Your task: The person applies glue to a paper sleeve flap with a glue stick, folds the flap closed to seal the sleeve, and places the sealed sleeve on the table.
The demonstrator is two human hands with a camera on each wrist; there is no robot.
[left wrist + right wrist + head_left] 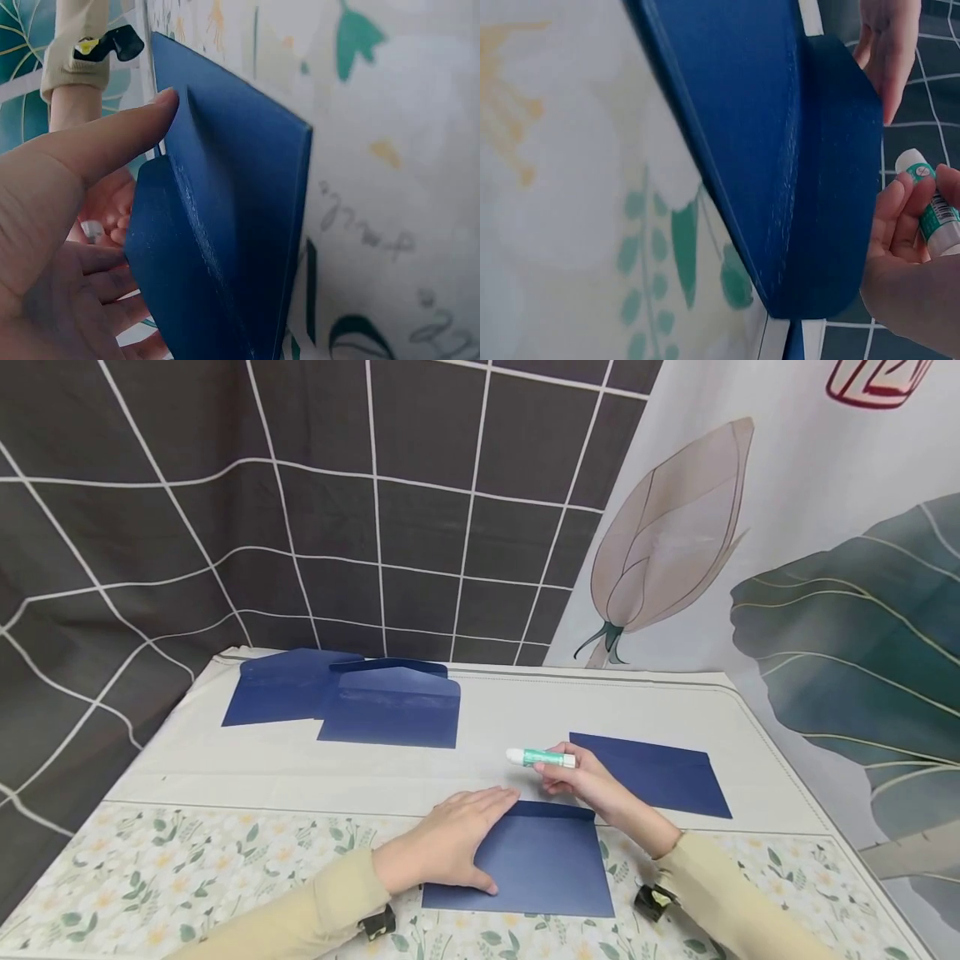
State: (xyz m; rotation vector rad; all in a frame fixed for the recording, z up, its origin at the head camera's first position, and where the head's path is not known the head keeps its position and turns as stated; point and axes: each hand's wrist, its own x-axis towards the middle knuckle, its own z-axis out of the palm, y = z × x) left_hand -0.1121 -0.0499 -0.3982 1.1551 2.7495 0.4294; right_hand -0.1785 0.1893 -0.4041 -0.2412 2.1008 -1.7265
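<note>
A dark blue envelope [547, 868] lies on the table in front of the person, its flap [840, 180] raised at the far side. Whitish streaks run along the fold in both wrist views. The left hand [453, 839] rests at the envelope's left side, thumb on its body and the other fingers extended by the flap. Above the envelope's far right corner, the right hand [592, 785] holds a green-and-white glue stick [551, 759], its white end pointing left. The glue stick is apart from the paper.
Several more blue envelopes [393, 710] overlap at the table's back left. Another envelope [656, 772] lies to the right, partly behind the right forearm. A floral cloth [225, 868] covers the table's near part. A dark grid-patterned curtain [420, 518] hangs behind.
</note>
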